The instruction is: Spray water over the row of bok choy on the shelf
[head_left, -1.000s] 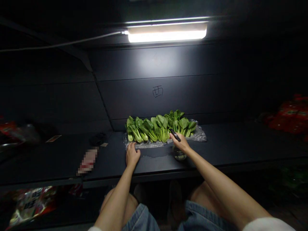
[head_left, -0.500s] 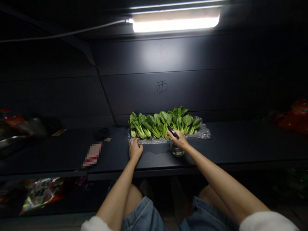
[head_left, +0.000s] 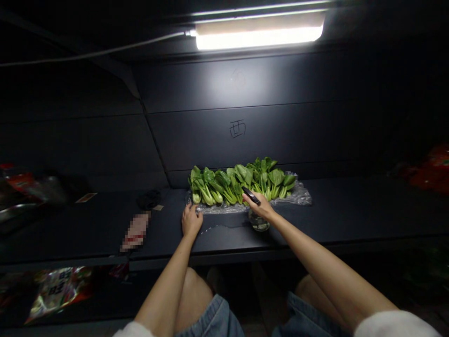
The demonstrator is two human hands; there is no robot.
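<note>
A row of green bok choy (head_left: 233, 185) lies on crinkled clear plastic (head_left: 298, 193) against the back panel of the dark shelf. My right hand (head_left: 258, 206) is closed around a spray bottle (head_left: 259, 225) with a black spray head and a clear body holding some liquid. The nozzle points at the leaves from close in front. Resting at the plastic's front left corner, my left hand (head_left: 191, 221) has its fingers stretched and thumb apart. Its fingertips reach the plastic's edge, and whether they press on it I cannot tell.
A bright tube light (head_left: 259, 37) with a white cable hangs overhead. To the left lie a dark crumpled item (head_left: 148, 199), a blurred-out pinkish item (head_left: 136, 230) and a small card (head_left: 86, 197). A shiny snack bag (head_left: 56, 292) sits on the lower shelf. Red packages (head_left: 433, 171) stand far right.
My left hand has slid left along the plastic's front edge. A trail of wet drops shows more plainly on the shelf beside it. My right hand keeps the spray bottle in nearly the same spot.
</note>
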